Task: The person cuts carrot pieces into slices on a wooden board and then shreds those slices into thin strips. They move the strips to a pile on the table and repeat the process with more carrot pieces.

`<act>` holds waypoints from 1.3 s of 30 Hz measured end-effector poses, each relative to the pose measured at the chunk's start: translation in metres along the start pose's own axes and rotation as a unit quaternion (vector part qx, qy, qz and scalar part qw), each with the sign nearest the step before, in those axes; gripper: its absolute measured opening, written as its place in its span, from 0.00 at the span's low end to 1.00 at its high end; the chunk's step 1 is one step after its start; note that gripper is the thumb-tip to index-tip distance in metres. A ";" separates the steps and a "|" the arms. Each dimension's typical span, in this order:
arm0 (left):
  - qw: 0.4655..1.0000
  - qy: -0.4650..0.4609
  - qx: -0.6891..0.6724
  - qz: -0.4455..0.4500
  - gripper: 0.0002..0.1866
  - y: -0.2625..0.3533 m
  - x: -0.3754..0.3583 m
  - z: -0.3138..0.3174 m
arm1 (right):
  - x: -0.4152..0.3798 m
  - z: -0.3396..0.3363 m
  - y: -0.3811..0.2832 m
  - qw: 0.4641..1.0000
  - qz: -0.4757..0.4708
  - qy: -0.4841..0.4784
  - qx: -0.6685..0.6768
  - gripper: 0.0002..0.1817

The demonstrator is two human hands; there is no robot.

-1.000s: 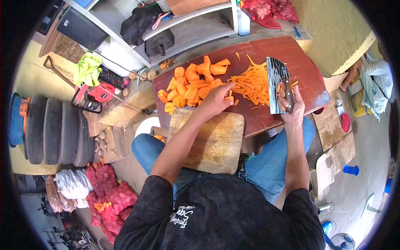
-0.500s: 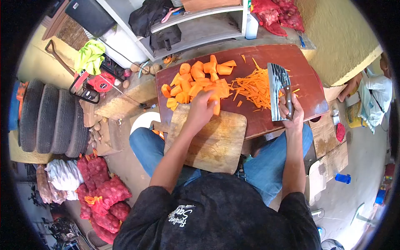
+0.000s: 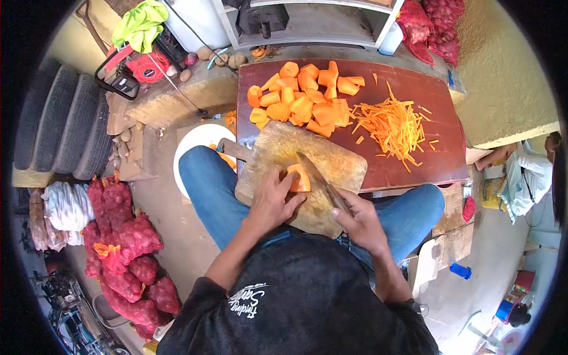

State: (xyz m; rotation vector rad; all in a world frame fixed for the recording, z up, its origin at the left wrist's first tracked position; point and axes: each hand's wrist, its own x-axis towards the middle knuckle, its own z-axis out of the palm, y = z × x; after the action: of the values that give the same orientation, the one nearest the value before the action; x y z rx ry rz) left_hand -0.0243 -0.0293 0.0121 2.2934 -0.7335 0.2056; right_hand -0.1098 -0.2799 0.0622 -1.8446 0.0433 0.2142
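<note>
My left hand (image 3: pixel 272 201) steadies a thick orange carrot piece (image 3: pixel 300 178) on the wooden cutting board (image 3: pixel 331 155), its fingertips against the piece's left side. In my right hand (image 3: pixel 362 223) is the dark handle of a broad cleaver (image 3: pixel 313 170). Its blade is seen nearly edge-on, just right of the carrot piece; whether it touches cannot be made out. The handled board lies over my lap, with its far edge at the red-brown table (image 3: pixel 378 175). Beyond it, peeled carrot chunks (image 3: pixel 302 106) are heaped on the left and thin carrot strips (image 3: pixel 387 127) on the right.
A white round container (image 3: pixel 188 142) with orange bits stands left of my knee. Red mesh sacks (image 3: pixel 133 266) lie on the floor at left, below stacked tyres (image 3: pixel 59 118). A grey shelf (image 3: pixel 322 29) stands behind the table. A blue object (image 3: pixel 460 271) lies at right.
My left hand has brought a carrot piece from the heap onto the board. My right hand has lowered the cleaver from the strips to the board, turning its blade edge-on.
</note>
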 end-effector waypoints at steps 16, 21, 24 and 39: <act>0.993 -0.026 0.077 0.083 0.10 0.006 0.016 0.013 | -0.030 0.010 -0.033 0.985 -0.045 -0.007 -0.164 0.30; 0.994 -0.016 0.062 0.084 0.10 0.001 0.015 0.019 | -0.036 0.004 -0.030 0.980 -0.063 -0.008 -0.190 0.30; 0.995 -0.021 0.058 0.083 0.09 0.001 0.016 0.019 | -0.034 0.004 -0.029 0.974 -0.072 -0.009 -0.214 0.30; 0.995 -0.051 0.029 0.083 0.14 -0.006 0.014 0.011 | -0.012 0.015 -0.044 0.977 -0.017 -0.038 -0.211 0.28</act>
State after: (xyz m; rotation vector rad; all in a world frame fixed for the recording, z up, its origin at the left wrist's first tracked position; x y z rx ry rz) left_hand -0.0101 -0.0400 0.0054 2.3120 -0.9830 0.1881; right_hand -0.1169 -0.2542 0.1021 -2.2560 -0.0952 0.2867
